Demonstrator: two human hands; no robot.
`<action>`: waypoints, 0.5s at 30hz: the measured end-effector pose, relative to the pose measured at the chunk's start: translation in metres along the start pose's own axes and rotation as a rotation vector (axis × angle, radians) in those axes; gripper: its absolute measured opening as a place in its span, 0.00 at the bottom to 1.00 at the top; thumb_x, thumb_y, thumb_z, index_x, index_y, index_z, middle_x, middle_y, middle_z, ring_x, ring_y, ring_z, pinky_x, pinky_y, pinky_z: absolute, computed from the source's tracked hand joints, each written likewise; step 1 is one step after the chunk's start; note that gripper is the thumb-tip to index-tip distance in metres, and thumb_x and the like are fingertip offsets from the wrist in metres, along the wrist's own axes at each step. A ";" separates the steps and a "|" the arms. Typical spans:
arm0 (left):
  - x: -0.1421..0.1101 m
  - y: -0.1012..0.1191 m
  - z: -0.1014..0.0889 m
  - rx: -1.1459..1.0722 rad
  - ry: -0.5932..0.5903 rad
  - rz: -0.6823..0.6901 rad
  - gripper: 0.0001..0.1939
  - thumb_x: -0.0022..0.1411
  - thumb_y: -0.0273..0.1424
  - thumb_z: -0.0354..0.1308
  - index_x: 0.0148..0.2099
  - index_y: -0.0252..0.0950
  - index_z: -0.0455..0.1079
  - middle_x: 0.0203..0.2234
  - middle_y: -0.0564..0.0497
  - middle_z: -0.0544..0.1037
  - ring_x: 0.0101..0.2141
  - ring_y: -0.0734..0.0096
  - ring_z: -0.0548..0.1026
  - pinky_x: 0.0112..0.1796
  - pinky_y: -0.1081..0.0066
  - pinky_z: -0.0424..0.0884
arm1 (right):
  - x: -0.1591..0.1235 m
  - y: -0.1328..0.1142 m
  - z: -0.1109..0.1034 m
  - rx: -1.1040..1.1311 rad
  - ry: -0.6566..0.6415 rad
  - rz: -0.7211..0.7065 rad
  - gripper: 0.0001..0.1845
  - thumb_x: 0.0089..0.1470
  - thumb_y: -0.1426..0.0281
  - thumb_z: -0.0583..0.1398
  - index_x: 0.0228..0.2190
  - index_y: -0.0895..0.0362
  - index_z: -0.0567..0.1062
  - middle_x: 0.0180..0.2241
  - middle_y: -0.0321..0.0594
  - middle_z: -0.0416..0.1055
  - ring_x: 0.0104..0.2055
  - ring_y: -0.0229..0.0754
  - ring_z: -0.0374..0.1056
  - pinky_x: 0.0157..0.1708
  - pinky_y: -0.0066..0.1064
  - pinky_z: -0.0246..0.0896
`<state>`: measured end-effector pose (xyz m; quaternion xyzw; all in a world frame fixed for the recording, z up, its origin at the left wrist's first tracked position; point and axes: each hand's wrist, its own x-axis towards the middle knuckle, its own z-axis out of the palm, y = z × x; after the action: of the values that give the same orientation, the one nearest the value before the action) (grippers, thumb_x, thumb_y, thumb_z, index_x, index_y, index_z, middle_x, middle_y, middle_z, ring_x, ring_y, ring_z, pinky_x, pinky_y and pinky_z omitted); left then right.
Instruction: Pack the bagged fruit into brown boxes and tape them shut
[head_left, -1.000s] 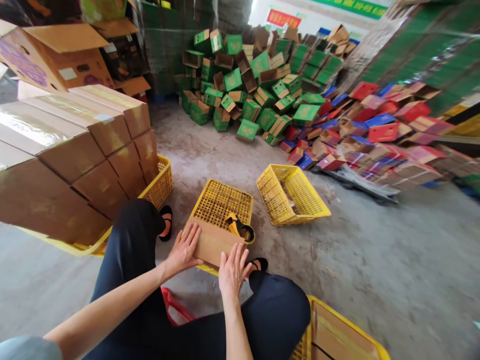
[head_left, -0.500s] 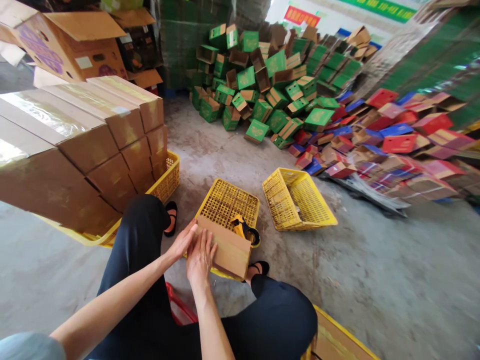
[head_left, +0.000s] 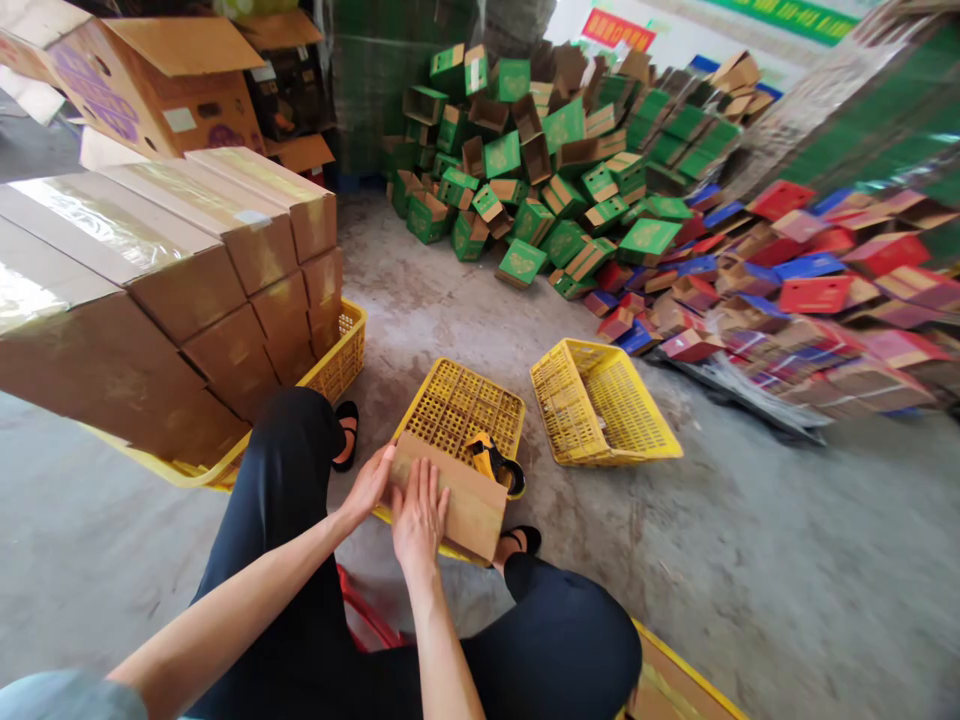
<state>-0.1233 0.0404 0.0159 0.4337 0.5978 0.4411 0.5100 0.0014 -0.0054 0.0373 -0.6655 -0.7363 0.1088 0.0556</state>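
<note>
A small brown cardboard box (head_left: 465, 505) rests on an upturned yellow crate (head_left: 465, 405) between my knees. My right hand (head_left: 418, 518) lies flat on the box's top near its left end, fingers stretched out and together. My left hand (head_left: 367, 487) presses against the box's left end, fingers extended along the side. A yellow and black tape dispenser (head_left: 491, 462) sits on the crate just behind the box, at its right end.
Sealed brown cartons (head_left: 172, 290) are stacked in a yellow crate (head_left: 341, 355) at my left. Another yellow crate (head_left: 600, 405) lies tilted on the concrete floor ahead. Heaps of green boxes (head_left: 540, 150) and red and blue boxes (head_left: 787, 280) fill the back. A yellow crate edge (head_left: 675, 670) shows bottom right.
My right hand slid from the box's near right side across to its left end, beside my left hand. The view shifted slightly left.
</note>
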 end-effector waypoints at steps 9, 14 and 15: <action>0.004 -0.024 0.005 0.091 -0.014 0.009 0.40 0.67 0.51 0.55 0.71 0.31 0.61 0.67 0.38 0.67 0.66 0.49 0.66 0.66 0.55 0.61 | -0.039 0.091 -0.006 -0.052 0.104 0.269 0.42 0.71 0.51 0.35 0.71 0.66 0.54 0.73 0.56 0.48 0.75 0.60 0.44 0.69 0.62 0.40; 0.005 -0.028 0.005 0.105 -0.017 0.000 0.38 0.67 0.49 0.57 0.71 0.32 0.61 0.67 0.39 0.68 0.65 0.50 0.67 0.65 0.56 0.62 | -0.051 0.129 0.006 0.134 0.193 0.407 0.53 0.66 0.41 0.34 0.71 0.71 0.51 0.72 0.64 0.48 0.73 0.62 0.51 0.67 0.54 0.52; 0.006 -0.027 0.005 0.108 -0.018 0.002 0.38 0.67 0.49 0.57 0.71 0.32 0.61 0.66 0.40 0.69 0.65 0.50 0.68 0.65 0.56 0.62 | -0.052 0.134 0.009 0.192 0.214 0.413 0.54 0.65 0.39 0.36 0.71 0.72 0.51 0.71 0.65 0.50 0.72 0.61 0.54 0.66 0.51 0.55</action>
<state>-0.1209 0.0397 -0.0124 0.4650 0.6156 0.4050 0.4907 0.1342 -0.0452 0.0005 -0.8011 -0.5610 0.1161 0.1730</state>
